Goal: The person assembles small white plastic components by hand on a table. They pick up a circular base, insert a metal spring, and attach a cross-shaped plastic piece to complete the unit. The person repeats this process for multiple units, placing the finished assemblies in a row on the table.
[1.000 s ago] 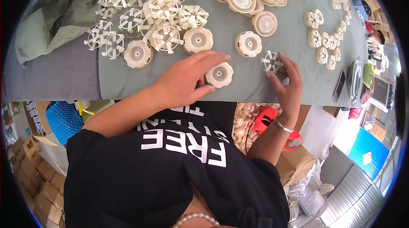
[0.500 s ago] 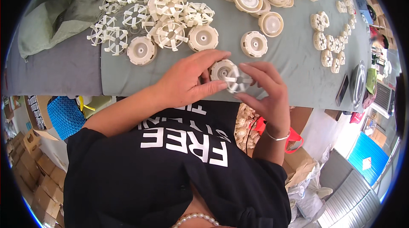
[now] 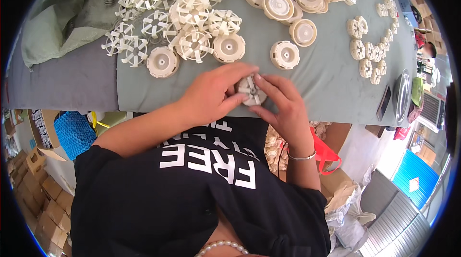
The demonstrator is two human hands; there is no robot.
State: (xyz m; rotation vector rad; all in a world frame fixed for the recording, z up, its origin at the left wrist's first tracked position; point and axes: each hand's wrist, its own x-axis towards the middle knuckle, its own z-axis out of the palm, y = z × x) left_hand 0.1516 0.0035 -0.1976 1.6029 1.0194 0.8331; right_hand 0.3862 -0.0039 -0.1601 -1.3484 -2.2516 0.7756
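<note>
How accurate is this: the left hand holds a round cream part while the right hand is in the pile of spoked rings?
Not quite: the head view shows the right hand away from the pile of spoked rings, at that same round cream part. The left hand does hold it.

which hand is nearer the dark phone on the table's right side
Right: the right hand is left of the dark phone; the left hand is farther left.

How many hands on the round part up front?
2: left hand on the round part's left side, right hand on its right. Neither is hidden; fingers partly cover the part.
</note>
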